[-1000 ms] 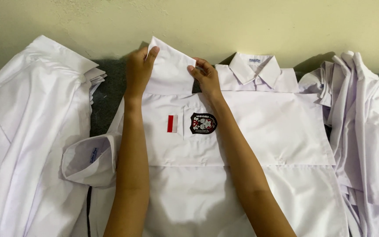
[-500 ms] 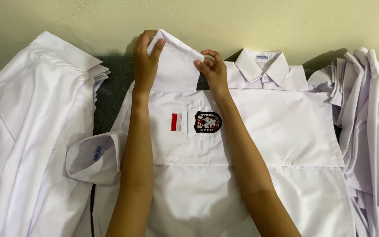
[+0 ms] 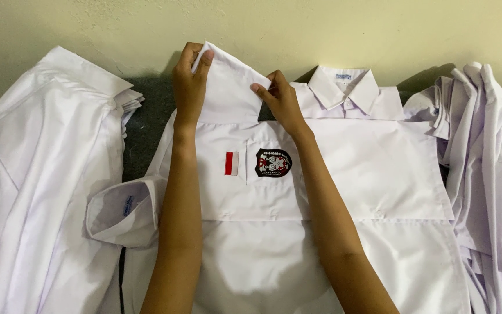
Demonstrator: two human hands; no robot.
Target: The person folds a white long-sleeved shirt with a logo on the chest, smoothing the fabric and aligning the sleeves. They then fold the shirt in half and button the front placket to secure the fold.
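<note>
collar [image 3: 228, 87] higher, apparently pinched

White shirt piles [image 3: 42, 174] and [image 3: 489, 163] hem both sides; a wall [image 3: 321, 29] blocks beyond; dark strip [image 3: 146, 128] lies open.

Light: soft, even, fairly bright indoors, seemingly from above.
Shadows: faint ones behind the raised collar [image 3: 228, 87] and the shirts [image 3: 483, 145] on the wall [image 3: 321, 29].
Glare: none; whites slightly flat.
Focus: sharp throughout, no visible blur.
</note>
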